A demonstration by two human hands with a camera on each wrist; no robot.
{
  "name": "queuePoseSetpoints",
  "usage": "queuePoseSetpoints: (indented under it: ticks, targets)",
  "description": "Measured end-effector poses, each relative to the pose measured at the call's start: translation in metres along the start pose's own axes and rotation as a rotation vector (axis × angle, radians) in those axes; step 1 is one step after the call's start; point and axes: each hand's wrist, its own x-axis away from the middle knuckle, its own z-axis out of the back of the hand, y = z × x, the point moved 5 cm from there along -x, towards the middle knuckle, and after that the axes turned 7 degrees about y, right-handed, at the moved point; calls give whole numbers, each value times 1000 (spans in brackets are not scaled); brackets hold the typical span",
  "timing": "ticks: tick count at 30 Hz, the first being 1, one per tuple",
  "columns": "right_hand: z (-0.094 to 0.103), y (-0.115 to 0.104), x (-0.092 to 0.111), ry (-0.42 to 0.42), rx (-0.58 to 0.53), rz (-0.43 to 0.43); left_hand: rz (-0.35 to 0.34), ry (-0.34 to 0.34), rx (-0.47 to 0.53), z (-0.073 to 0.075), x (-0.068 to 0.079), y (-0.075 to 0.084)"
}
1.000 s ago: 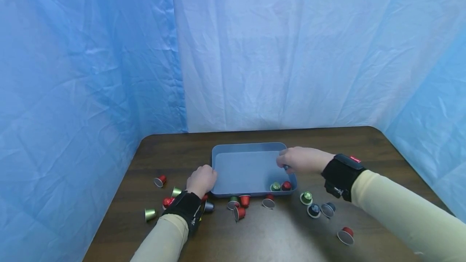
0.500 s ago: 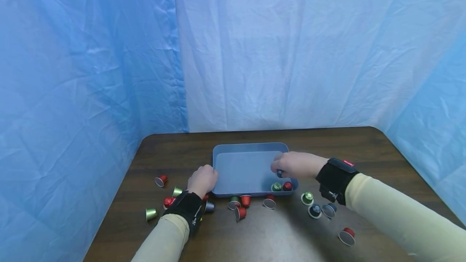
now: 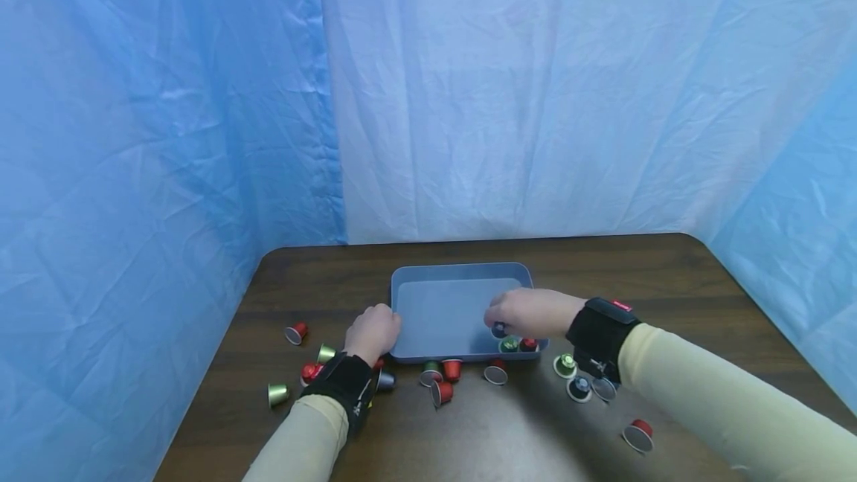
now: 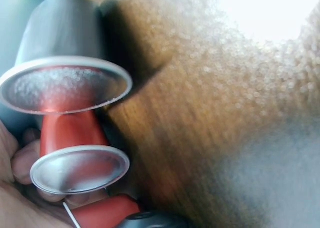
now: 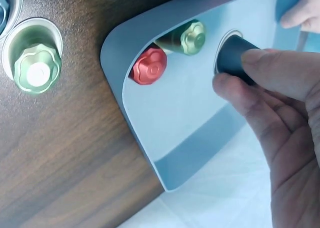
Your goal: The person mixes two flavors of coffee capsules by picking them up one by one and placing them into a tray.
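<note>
My right hand (image 3: 532, 311) is over the right half of the blue tray (image 3: 435, 307). Between thumb and fingertips it pinches a dark blue coffee capsule (image 5: 235, 60), foil rim pointing to the tray floor. Just beside this, a green capsule (image 5: 193, 37) and a red capsule (image 5: 150, 65) lie in the tray's near right corner. My left hand (image 3: 373, 332) grips the tray's left rim, its fingers partly hidden. Close to those fingers, the left wrist view shows a red capsule (image 4: 75, 133) and a dark capsule (image 4: 60, 32) on the table.
Several capsules are scattered left of the tray, including a gold-green one (image 3: 277, 394) and a red one (image 3: 296, 332). A red capsule (image 3: 441, 393) lies in front. To the right are a green capsule (image 3: 565, 365) and a red one (image 3: 638, 435). Blue curtains (image 3: 435, 95) hang behind the table.
My right hand has moved left and slightly down over the tray with the dark blue capsule, from the right rim to beside the green capsule. My left hand stays at the tray's left side.
</note>
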Motion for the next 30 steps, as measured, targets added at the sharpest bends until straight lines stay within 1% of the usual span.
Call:
queuePoseSetpoints:
  ticks: [7,14,21,24,30]
  targets:
    - [-7,-3,-4,-17,-12,-4,-6,12,-5,0,0,-1]
    - [-14,-5,-9,-18,17,14,-8,12,2,0,0,0]
    - [-24,-8,-11,7,34,90,-7,10,0,-1,0,0]
    - [-27,-9,-12,10,43,109,-10,12,2,0,0,1]
    - [-32,-9,-15,-15,43,87,-6,8,-4,1,0,1]
